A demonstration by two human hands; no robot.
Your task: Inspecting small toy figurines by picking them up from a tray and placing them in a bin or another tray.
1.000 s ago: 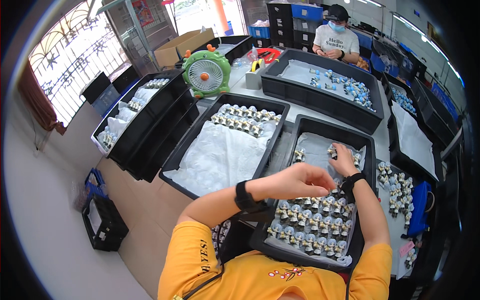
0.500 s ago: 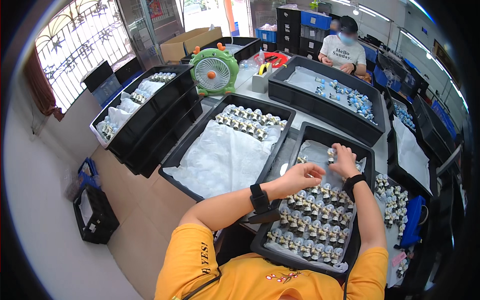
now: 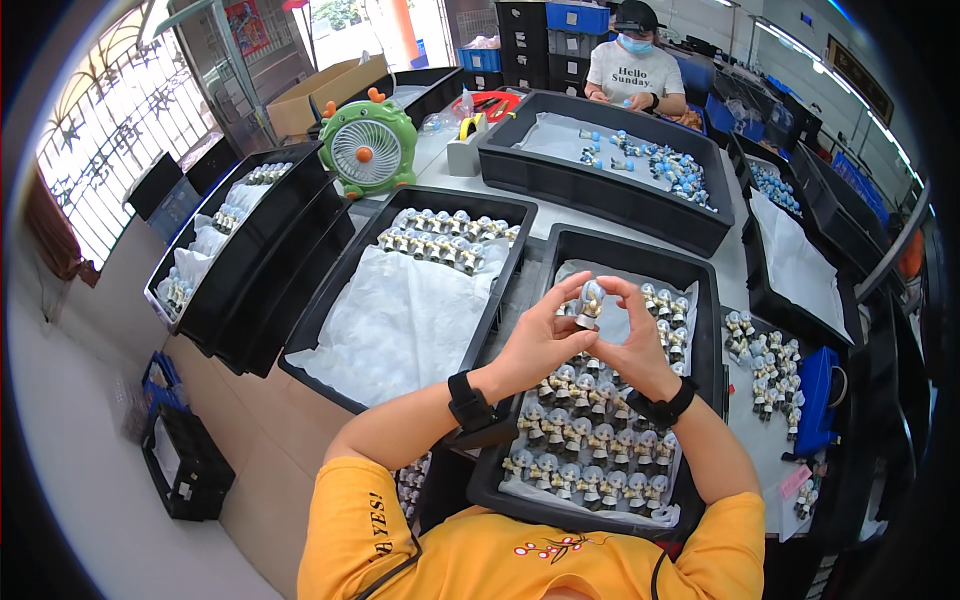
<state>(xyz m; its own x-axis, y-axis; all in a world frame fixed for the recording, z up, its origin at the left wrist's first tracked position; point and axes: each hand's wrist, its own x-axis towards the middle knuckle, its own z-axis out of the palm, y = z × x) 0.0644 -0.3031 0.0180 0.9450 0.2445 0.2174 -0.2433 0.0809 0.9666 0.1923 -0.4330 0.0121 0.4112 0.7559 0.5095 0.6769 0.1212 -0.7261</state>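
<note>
Green fan on table; nearer, left tray, figurine rows along its far end. My left hand pinching single figurine roughly upright; my right hand pinching its other side (black bands on both wrists), over right tray, well filled. Farther right: loose figurines beside blue case.

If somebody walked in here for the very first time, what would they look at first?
Probably the bright green-and-orange round fan, standing toward the back left. Next, perhaps, the tiny figurine with pale bluish hair, held up between the person's left hand and right hand. Just below them, rows of similar little figurines stand in a black rectangular tray.
</note>
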